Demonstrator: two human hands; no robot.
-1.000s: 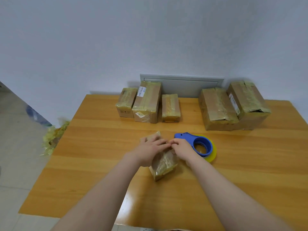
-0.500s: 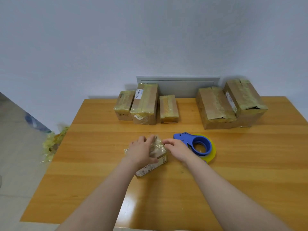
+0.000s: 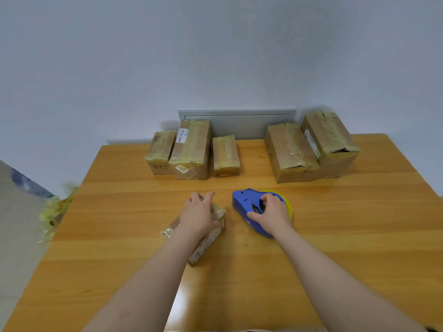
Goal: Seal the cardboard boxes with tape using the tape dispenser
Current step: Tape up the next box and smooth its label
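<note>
Just left of tape dispenser [image 3: 244, 202]: small cardboard box [image 3: 208, 243], lying on table [image 3: 359, 236]. Left hand [image 3: 197, 215] grips box top, fingers curled over far edge. Right hand [image 3: 271, 216] fingers wrapped round dispenser ring, apparently through core. Box likely light, stiff, tape-slick; hold by long sides. Since half-second earlier: right hand moved from box to dispenser; dispenser shifted.

We see a table [image 3: 335, 224] of smooth, varnished wood with a soft sheen. The boxes [image 3: 291, 152] are matt brown cardboard under glossy, wrinkled tape [image 3: 335, 133]; the small box [image 3: 207, 244] likewise. The tape dispenser [image 3: 242, 203] is smooth blue plastic.
</note>
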